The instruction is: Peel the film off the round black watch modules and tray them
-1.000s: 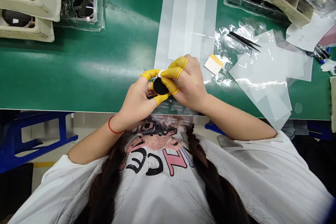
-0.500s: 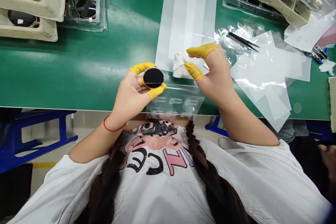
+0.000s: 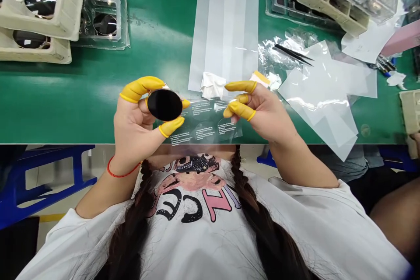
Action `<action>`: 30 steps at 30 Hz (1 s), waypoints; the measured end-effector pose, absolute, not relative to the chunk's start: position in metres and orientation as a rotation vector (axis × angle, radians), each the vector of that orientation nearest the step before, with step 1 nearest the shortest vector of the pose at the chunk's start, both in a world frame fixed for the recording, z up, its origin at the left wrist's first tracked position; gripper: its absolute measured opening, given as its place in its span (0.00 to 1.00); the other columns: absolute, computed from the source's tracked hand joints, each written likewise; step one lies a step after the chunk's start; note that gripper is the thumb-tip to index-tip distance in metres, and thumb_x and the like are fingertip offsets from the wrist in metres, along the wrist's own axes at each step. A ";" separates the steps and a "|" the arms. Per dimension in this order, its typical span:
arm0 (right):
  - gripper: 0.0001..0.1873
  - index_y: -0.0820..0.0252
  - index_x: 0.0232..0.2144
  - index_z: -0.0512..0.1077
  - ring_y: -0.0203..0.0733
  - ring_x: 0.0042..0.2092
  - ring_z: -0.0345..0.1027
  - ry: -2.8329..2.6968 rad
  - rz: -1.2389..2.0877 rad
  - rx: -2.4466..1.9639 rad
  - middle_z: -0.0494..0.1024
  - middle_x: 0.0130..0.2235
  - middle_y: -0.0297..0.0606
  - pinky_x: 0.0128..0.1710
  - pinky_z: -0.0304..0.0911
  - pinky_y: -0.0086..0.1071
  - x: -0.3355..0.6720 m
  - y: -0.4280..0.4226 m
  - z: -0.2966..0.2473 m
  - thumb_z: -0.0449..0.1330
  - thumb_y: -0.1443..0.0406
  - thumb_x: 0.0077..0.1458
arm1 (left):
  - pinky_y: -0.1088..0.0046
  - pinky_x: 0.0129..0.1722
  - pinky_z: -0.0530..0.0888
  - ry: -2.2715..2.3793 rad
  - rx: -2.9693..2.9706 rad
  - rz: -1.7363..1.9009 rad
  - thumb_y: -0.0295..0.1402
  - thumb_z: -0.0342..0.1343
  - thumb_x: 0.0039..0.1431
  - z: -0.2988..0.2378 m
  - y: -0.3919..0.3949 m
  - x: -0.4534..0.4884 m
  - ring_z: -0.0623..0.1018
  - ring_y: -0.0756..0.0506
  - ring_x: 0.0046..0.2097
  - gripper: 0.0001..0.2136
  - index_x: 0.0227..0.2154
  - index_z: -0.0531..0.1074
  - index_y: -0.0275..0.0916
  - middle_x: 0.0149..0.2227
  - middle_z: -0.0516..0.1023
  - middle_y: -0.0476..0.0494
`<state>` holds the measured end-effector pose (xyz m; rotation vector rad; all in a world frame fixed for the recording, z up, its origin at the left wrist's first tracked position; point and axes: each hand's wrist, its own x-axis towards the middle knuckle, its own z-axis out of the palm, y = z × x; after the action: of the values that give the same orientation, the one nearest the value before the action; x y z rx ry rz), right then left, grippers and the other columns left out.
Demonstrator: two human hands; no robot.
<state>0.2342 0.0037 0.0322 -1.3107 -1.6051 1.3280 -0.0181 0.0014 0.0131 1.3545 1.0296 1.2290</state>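
My left hand (image 3: 134, 113), with yellow finger cots, is closed around the edge of a round, glossy black disc (image 3: 165, 105), held up over the table near its front edge. To its right, my right hand (image 3: 259, 111), also in yellow finger cots, has thumb and index finger apart. Its fingertips are over a clear plastic sheet (image 3: 206, 124) printed with blocks of white text. Whether they touch the sheet I cannot tell. A crumpled white cloth (image 3: 212, 85) lies just beyond the sheet, close to the right index fingertip.
Cream trays (image 3: 39, 50) and a clear tray (image 3: 121, 37) with dark round pieces stand at left. White sheets (image 3: 241, 22) lie ahead. Black tweezers (image 3: 293, 54), crinkled plastic and translucent sheets (image 3: 328, 92) lie at right, below more stacked trays (image 3: 331, 4). A person's leg shows far right.
My left hand has come nearer to me and leftward with the disc. My right hand has come down from beside the white cloth to over the printed clear sheet. The view has shifted slightly.
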 end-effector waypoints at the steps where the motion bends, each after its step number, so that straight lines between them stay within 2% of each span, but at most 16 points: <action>1: 0.19 0.57 0.52 0.65 0.33 0.27 0.71 -1.582 1.383 -1.335 0.75 0.29 0.31 0.28 0.70 0.31 0.233 0.004 0.035 0.59 0.58 0.60 | 0.64 0.49 0.81 1.016 1.381 1.239 0.38 0.70 0.45 0.013 0.002 -0.019 0.83 0.43 0.44 0.29 0.49 0.64 0.45 0.44 0.77 0.48; 3: 0.22 0.57 0.53 0.65 0.34 0.29 0.72 -1.564 1.440 -1.381 0.75 0.29 0.32 0.31 0.70 0.31 0.233 0.005 0.041 0.59 0.56 0.59 | 0.66 0.44 0.82 1.007 1.421 1.260 0.37 0.70 0.44 0.011 0.003 -0.020 0.83 0.43 0.41 0.27 0.47 0.65 0.45 0.42 0.79 0.48; 6: 0.22 0.57 0.51 0.68 0.37 0.38 0.74 -1.621 1.324 -1.406 0.77 0.36 0.35 0.41 0.71 0.35 0.238 0.009 0.045 0.63 0.56 0.55 | 0.67 0.43 0.83 1.030 1.436 1.262 0.36 0.70 0.45 0.009 0.004 -0.023 0.84 0.44 0.40 0.26 0.47 0.66 0.45 0.39 0.80 0.49; 9: 0.13 0.58 0.42 0.73 0.39 0.43 0.72 -1.718 1.107 -1.452 0.77 0.41 0.37 0.45 0.69 0.37 0.240 0.016 0.046 0.63 0.60 0.54 | 0.67 0.43 0.83 1.052 1.429 1.233 0.35 0.70 0.46 0.009 0.002 -0.024 0.84 0.44 0.41 0.25 0.47 0.67 0.45 0.39 0.80 0.49; 12: 0.05 0.58 0.33 0.74 0.38 0.41 0.70 -1.794 1.060 -1.454 0.77 0.38 0.36 0.44 0.68 0.38 0.239 0.020 0.046 0.62 0.63 0.54 | 0.66 0.43 0.83 1.054 1.427 1.186 0.34 0.69 0.47 0.011 0.000 -0.024 0.84 0.43 0.42 0.25 0.48 0.66 0.45 0.39 0.81 0.48; 14: 0.04 0.58 0.30 0.72 0.38 0.40 0.69 -1.831 1.074 -1.432 0.76 0.36 0.36 0.44 0.67 0.38 0.237 0.021 0.048 0.62 0.64 0.54 | 0.65 0.44 0.82 1.050 1.420 1.144 0.34 0.68 0.49 0.011 0.000 -0.024 0.83 0.43 0.43 0.25 0.49 0.65 0.44 0.40 0.81 0.47; 19: 0.06 0.57 0.28 0.71 0.38 0.39 0.68 -1.773 1.096 -1.371 0.74 0.34 0.35 0.45 0.67 0.38 0.233 0.020 0.060 0.62 0.62 0.54 | 0.62 0.46 0.80 1.001 1.355 1.042 0.33 0.67 0.51 0.002 0.006 -0.022 0.82 0.43 0.45 0.27 0.52 0.61 0.42 0.42 0.80 0.44; 23: 0.10 0.57 0.27 0.71 0.40 0.45 0.70 -1.586 1.115 -1.370 0.73 0.37 0.34 0.48 0.67 0.40 0.218 0.022 0.065 0.63 0.58 0.54 | 0.62 0.44 0.81 0.962 1.298 0.902 0.32 0.66 0.50 -0.002 0.008 -0.013 0.83 0.44 0.41 0.27 0.51 0.60 0.42 0.37 0.79 0.47; 26: 0.15 0.58 0.24 0.70 0.42 0.48 0.70 -1.513 1.282 -1.326 0.74 0.37 0.35 0.49 0.67 0.40 0.199 0.023 0.059 0.66 0.55 0.51 | 0.64 0.43 0.81 0.903 1.255 0.863 0.31 0.66 0.48 0.000 0.007 -0.005 0.83 0.45 0.39 0.26 0.48 0.61 0.42 0.36 0.79 0.49; 30: 0.19 0.60 0.23 0.70 0.38 0.44 0.70 -1.432 1.522 -1.258 0.74 0.37 0.35 0.47 0.68 0.36 0.182 0.025 0.046 0.68 0.52 0.47 | 0.66 0.40 0.81 0.892 1.244 0.847 0.30 0.66 0.47 0.000 0.005 0.000 0.83 0.46 0.37 0.25 0.47 0.62 0.43 0.35 0.78 0.51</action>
<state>0.1820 0.0247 0.0461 -1.2583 -1.4323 1.5216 0.0003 0.0051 0.0003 1.2444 0.8925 0.8473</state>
